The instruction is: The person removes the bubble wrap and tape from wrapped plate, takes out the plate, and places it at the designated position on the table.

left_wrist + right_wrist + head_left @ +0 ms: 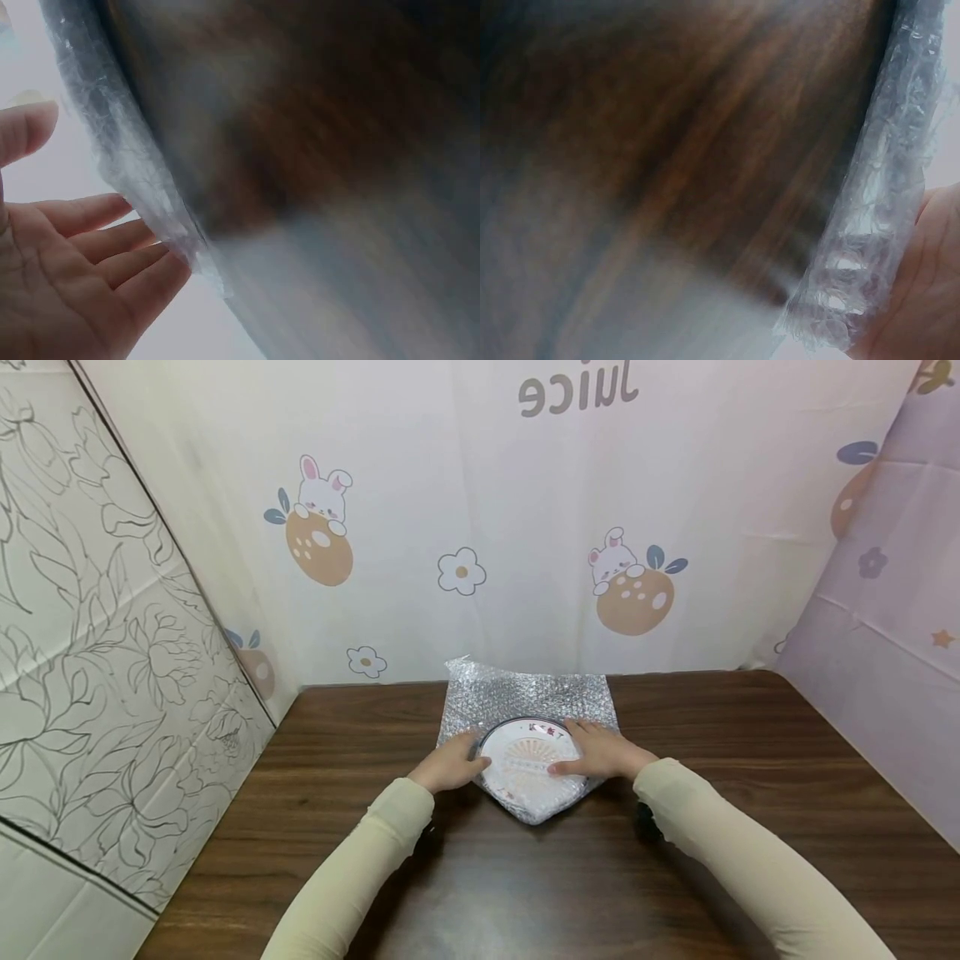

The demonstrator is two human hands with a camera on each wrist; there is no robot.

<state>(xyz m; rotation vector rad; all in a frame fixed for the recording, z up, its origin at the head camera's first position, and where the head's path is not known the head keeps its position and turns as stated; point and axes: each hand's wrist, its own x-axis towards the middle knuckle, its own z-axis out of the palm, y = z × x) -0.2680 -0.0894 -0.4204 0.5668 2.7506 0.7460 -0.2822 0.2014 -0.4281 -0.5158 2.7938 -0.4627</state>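
Observation:
A round white plate [525, 745] with a dark rim, a fan-like pattern and red characters lies on a sheet of bubble wrap [517, 693]. The near part of the wrap is folded over the plate and comes to a point at the front. At the plate's left edge is my left hand [453, 762], its fairly straight fingers touching the wrap [142, 180] and its thumb held apart. On the right edge rests my right hand [603, 752], fingers spread along the far right rim and thumb over the plate. Wrap [870, 210] hides part of that hand in the right wrist view.
The bubble wrap's far end reaches the back edge of the dark wooden table [360, 727], against a printed curtain [405, 510]. A flower-patterned panel [112, 635] stands along the left side. A small dark object [647, 821] shows beneath the right cuff.

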